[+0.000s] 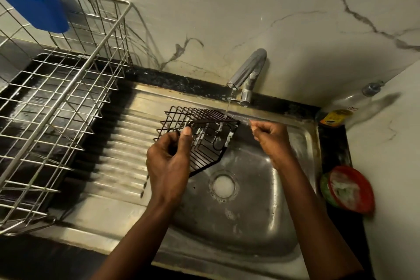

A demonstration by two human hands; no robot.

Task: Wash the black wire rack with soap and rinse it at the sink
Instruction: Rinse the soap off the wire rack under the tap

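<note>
The black wire rack [205,134] hangs tilted over the steel sink [261,229], patches of white soap foam on its wires. My left hand [169,161] grips its left side, thumb up against the top rim. A thin stream from the chrome tap [248,70] lands on the rack's upper right corner. My right hand [270,138] hovers just right of the rack with curled fingers, holding nothing that I can see and apart from the wires.
A large steel wire dish rack [59,107] with a blue plastic cup [38,4] stands on the left. The ribbed drainboard [120,148] lies between it and the basin. On the right ledge sit a red soap dish [351,188] and a clear bottle [341,113].
</note>
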